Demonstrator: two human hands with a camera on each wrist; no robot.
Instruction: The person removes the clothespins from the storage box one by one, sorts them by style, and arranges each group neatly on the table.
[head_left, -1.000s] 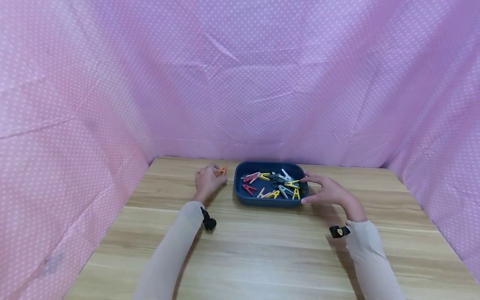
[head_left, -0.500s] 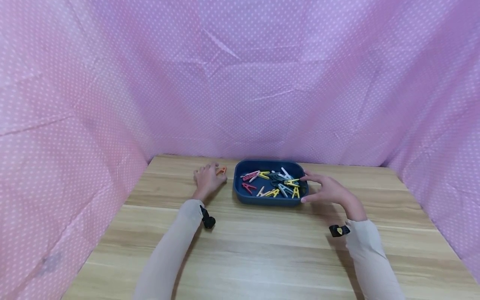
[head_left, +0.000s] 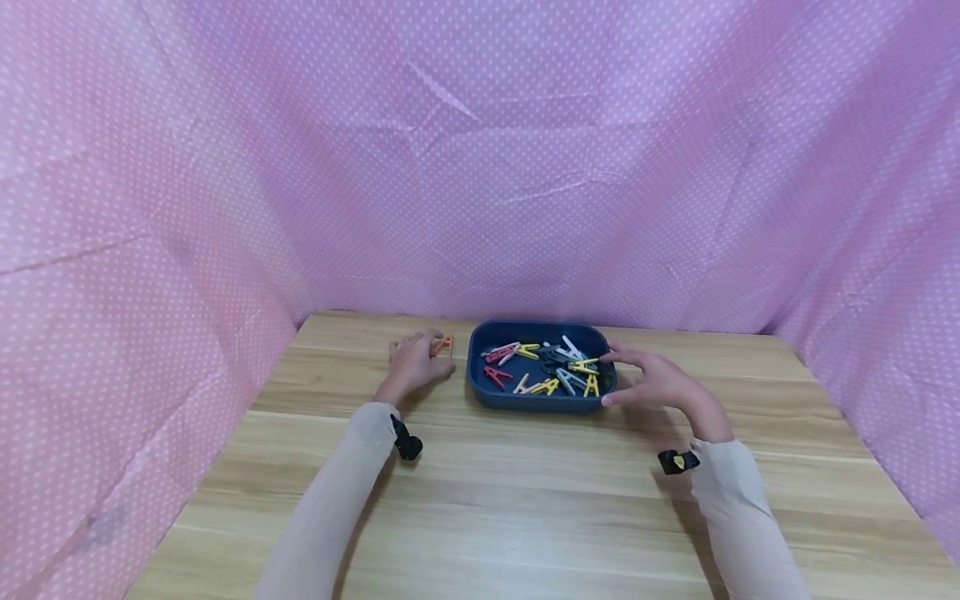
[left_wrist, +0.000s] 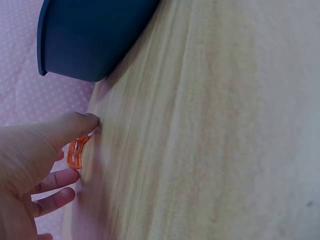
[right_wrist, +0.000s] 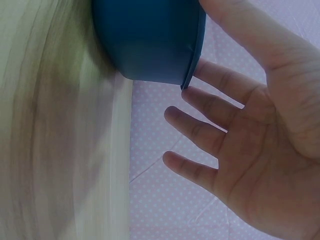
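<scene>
Apparently to steady it, the right hand (head_left: 660,382) holds the box (head_left: 540,403) by its right end: the thumb rests at the near corner, the index finger crosses the rim, and the last two fingers stretch out, gripping nothing. Left of the box, the left hand (head_left: 416,360) has thumb and fingers bent round the orange peg (left_wrist: 77,152); how firmly they pinch it cannot be told. Such a small, low thing seems to call for fingertips rather than palm. Inside the box, loose pegs (head_left: 583,367) of several colours lie jumbled, kept together by its walls. Behind the box, the edge of the table (head_left: 540,500) and a dotted cloth (head_left: 525,208) stand close, leaving little room. Only a narrow gap parts box and left thumb; in front of the box, tabletop spreads broadly.
</scene>
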